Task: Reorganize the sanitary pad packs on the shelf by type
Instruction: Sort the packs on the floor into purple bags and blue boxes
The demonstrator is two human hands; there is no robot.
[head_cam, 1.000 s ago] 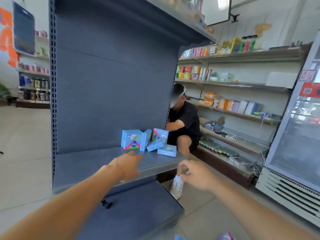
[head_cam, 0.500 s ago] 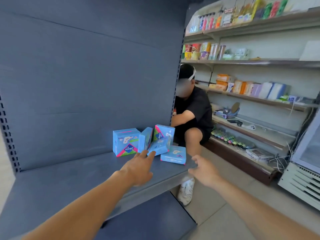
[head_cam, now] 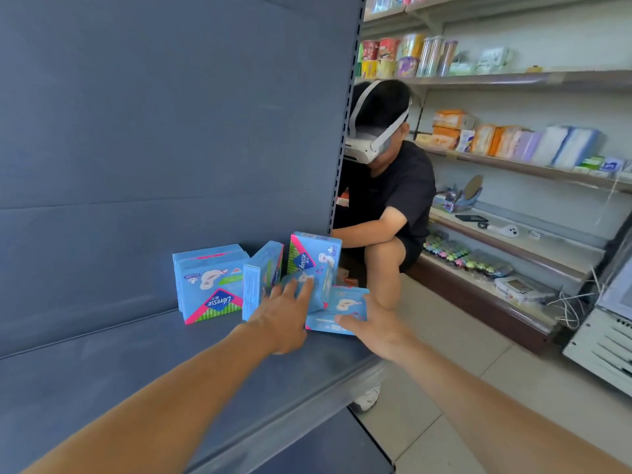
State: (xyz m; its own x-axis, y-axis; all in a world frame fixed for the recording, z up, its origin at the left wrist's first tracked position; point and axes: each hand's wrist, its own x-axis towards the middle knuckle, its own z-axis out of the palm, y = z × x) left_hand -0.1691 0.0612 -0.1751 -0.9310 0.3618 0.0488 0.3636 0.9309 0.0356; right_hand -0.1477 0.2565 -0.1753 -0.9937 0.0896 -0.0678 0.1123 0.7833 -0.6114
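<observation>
Sanitary pad packs (head_cam: 212,283) sit clustered at the right end of the blue shelf (head_cam: 102,371), some upright, one flat pack (head_cam: 338,311) at the edge. I see my left hand (head_cam: 284,318) touching a small leaning pack (head_cam: 307,290), fingers spread; my right hand (head_cam: 372,328) grips the flat pack's near corner.

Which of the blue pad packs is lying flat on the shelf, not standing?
The flat pack at the right end, by the shelf edge, where the right hand touches it. The other packs stand or lean.
</observation>
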